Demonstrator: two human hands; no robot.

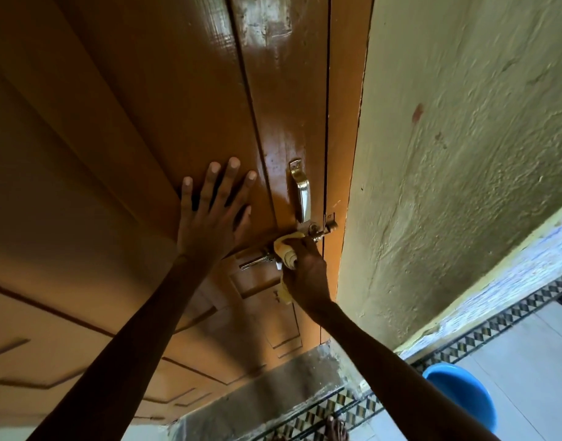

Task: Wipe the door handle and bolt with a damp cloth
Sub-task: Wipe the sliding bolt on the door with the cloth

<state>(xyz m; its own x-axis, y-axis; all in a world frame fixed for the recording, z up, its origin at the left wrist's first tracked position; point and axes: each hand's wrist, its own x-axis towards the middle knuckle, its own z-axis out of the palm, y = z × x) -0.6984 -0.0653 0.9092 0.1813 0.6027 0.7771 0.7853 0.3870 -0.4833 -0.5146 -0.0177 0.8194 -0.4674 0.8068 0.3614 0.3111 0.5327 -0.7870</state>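
A glossy brown wooden door fills the left and middle of the head view. A shiny metal pull handle is fixed upright near its right edge. Just below it runs a metal sliding bolt, its left end sticking out past my fingers. My right hand is shut on a yellow cloth and presses it onto the middle of the bolt. My left hand lies flat on the door panel with fingers spread, left of the handle.
A rough pale yellow wall stands right of the door frame. A blue plastic tub sits on the tiled floor at lower right. A concrete threshold step lies below the door, and bare toes show at the bottom edge.
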